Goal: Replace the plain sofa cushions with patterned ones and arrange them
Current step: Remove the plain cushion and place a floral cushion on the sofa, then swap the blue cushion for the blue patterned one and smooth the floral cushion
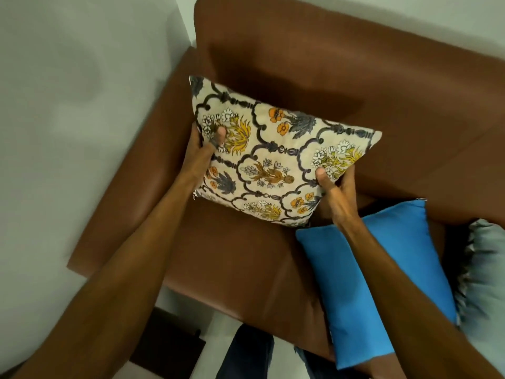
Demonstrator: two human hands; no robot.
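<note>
You hold the patterned cushion [276, 160] between both hands, over the left end of the brown sofa [382, 86], in the corner where the armrest meets the backrest. Your left hand [203, 144] grips the cushion's left edge, thumb pressed onto the front of the cover and fingers hidden behind it. Your right hand [334, 187] grips the lower right edge the same way, thumb on the printed face, fingers wrapped around the back. The cushion stands tilted, its top left corner higher than its right one, and its face turned toward you. You cannot tell from this view whether its bottom edge rests on the seat or hangs just above it. The print shows a dark lattice with yellow, orange and grey flowers on a cream ground.

A plain blue cushion [369, 274] lies flat on the seat just beside your right forearm, partly under it. A pale grey cushion [486, 269] with a fringed edge sits at the far right, next to the blue one.
</note>
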